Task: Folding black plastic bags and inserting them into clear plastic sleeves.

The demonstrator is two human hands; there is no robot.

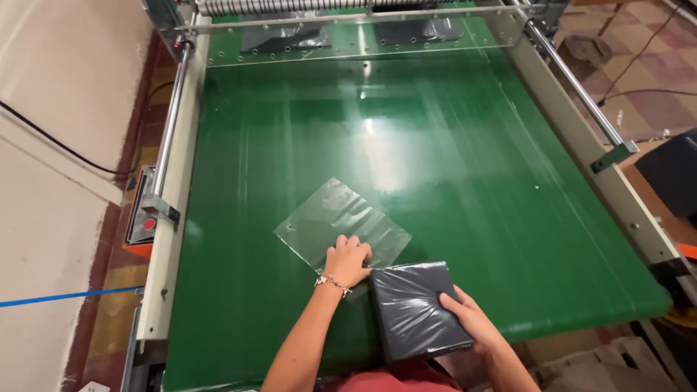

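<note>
Head view: looking down over both bare forearms onto a wide machine bed.
Right hand (465, 311): fingers curled over the right edge of a flat, square dark grey packet wrapped in glossy film (420, 308), gripping it; the packet lies at the near edge of the surface, slightly turned.
Left hand (348, 261): fingers bent and pressed down on the near corner of a clear rectangular plastic bag (337, 218), pinning it flat; a thin beaded bracelet (331, 282) circles the wrist.
Bag and packet: the packet's upper left corner is just beside the left hand and touches or overlaps the bag's near corner; I cannot tell which lies on top.
Surface: a broad glossy green conveyor belt (465, 167), serving as the tabletop, with bright glare patches near its middle and faint lengthwise streaks.
Frame: cream-painted metal side rails (174, 218) run along both long edges, each with a polished steel rod above; an orange box with a red button (143, 225) sits on the left rail.
Far end: a clear plastic guard panel (348, 40) spans the belt, with a ribbed roller (283, 6) behind it.
Room left: a pale wall (65, 87) with a black cable, a blue line lower down, and a reddish tiled floor strip.
Room right: patterned floor tiles (653, 65), loose black cables and a dark box at the edge.
</note>
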